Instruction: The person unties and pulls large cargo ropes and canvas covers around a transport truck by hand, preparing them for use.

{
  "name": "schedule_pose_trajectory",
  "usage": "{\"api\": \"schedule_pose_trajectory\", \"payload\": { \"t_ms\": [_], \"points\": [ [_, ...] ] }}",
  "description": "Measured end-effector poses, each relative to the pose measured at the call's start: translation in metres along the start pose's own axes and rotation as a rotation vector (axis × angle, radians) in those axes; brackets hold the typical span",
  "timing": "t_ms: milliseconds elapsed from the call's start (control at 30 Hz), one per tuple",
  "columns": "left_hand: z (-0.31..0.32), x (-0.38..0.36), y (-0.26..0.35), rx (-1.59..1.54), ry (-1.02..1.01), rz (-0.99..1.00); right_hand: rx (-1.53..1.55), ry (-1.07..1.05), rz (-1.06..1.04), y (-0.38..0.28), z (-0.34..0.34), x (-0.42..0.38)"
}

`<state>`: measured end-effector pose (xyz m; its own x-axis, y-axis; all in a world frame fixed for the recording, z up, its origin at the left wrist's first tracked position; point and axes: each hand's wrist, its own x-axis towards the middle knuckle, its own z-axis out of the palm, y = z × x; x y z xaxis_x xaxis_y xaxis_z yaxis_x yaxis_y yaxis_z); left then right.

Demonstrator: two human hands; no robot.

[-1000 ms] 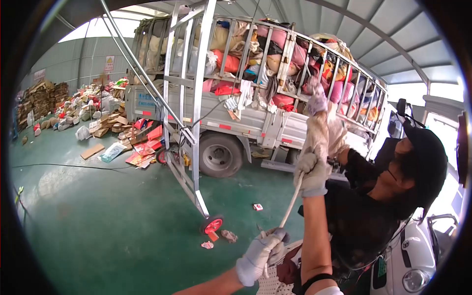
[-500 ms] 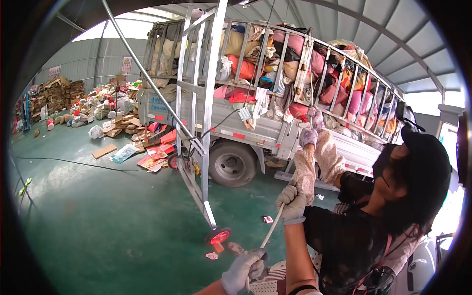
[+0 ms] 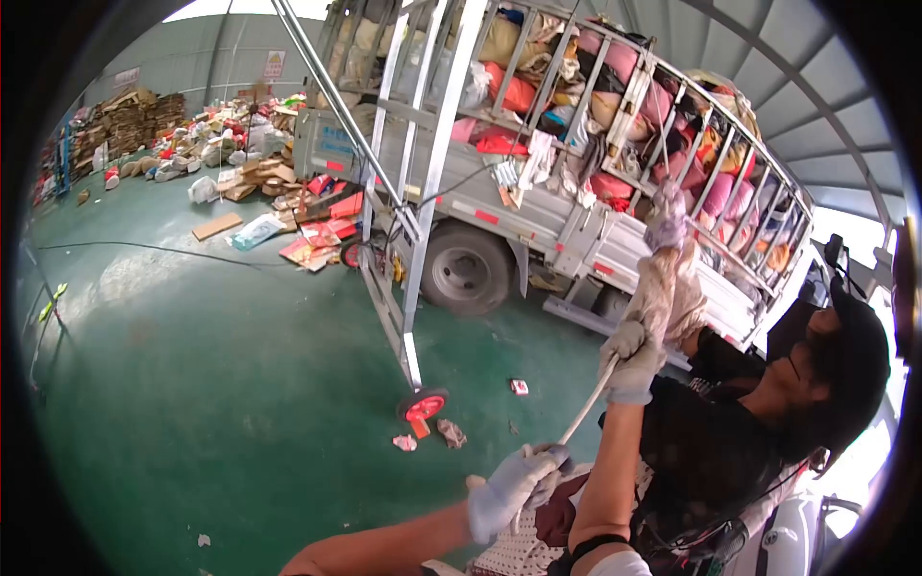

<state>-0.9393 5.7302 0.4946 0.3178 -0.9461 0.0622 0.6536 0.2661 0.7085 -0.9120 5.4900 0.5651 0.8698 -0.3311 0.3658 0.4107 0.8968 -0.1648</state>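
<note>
Left hand [image 3: 514, 488] in a white glove, low in the middle, fist shut around the white rope [image 3: 582, 415]; right hand [image 3: 629, 360] in a grey glove, higher and to the right, also shut tight on that rope; rope pulled straight between the two fists, slanting up to the right, then hidden behind cloth sleeves; another person [image 3: 759, 422] in dark clothes and a black cap pressed in close on the right, gloved hand [image 3: 667, 216] held up high by the truck bars, right above the right hand; lots of bare green floor [image 3: 192, 384] to the left and in front, wide open; tall silver frame [image 3: 413, 221] on a red wheel [image 3: 423, 406] standing between floor and truck, leaning bars cutting across the top; small scraps [image 3: 427, 437] lying just by the wheel; truck [image 3: 576, 163] behind, barred sides stuffed with bright cloth bundles, big tyre [image 3: 468, 271] near the frame; heaps of cardboard and bags [image 3: 192, 144] far off along the back wall; thin black cable [image 3: 144, 252] lying across the floor on the left; white vehicle part [image 3: 797, 533] at the bottom right corner, close behind the other person.
</note>
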Motion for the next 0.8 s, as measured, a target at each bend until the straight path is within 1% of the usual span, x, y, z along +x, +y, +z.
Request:
{"api": "schedule_pose_trajectory", "payload": {
  "t_ms": [67,100,133,200,267,333,433,467,533,667,700,733,800],
  "points": [
    [-0.013,0.008,-0.002,0.021,0.022,-0.008,0.065,0.075,0.017,0.01,-0.011,0.006],
    [-0.018,0.013,-0.003,0.031,0.045,-0.033,0.028,0.092,0.023,0.01,-0.02,0.01],
    [-0.022,0.018,-0.002,0.047,0.019,-0.027,-0.011,0.11,0.022,0.009,-0.03,0.015],
    [-0.029,0.025,-0.001,0.071,0.133,-0.01,0.044,0.086,0.058,0.003,-0.049,0.023],
    [-0.037,0.038,-0.002,0.096,0.101,-0.017,0.028,0.074,0.019,-0.004,-0.062,0.028],
    [-0.047,0.047,-0.002,0.127,0.117,-0.009,0.026,0.074,-0.014,-0.006,-0.072,0.029],
    [-0.069,0.062,-0.004,0.107,0.112,-0.038,-0.161,0.21,-0.159,-0.005,-0.081,0.034],
    [-0.075,0.066,-0.006,0.068,0.123,-0.055,-0.165,0.202,-0.169,-0.001,-0.084,0.034],
    [-0.089,0.072,-0.011,0.099,0.104,-0.041,-0.403,0.282,-0.261,0.01,-0.09,0.026],
    [-0.097,0.073,-0.014,0.078,0.034,-0.086,-0.515,0.342,-0.267,0.033,-0.086,-0.004],
    [-0.098,0.073,-0.014,0.078,-0.001,-0.09,-0.441,0.288,-0.229,0.036,-0.093,-0.012],
    [-0.099,0.074,-0.015,0.084,-0.013,-0.098,-0.441,0.287,-0.245,0.042,-0.099,-0.021],
    [-0.105,0.077,-0.018,0.101,0.075,-0.057,-0.508,0.335,-0.119,0.065,-0.103,-0.041]
  ]
}}
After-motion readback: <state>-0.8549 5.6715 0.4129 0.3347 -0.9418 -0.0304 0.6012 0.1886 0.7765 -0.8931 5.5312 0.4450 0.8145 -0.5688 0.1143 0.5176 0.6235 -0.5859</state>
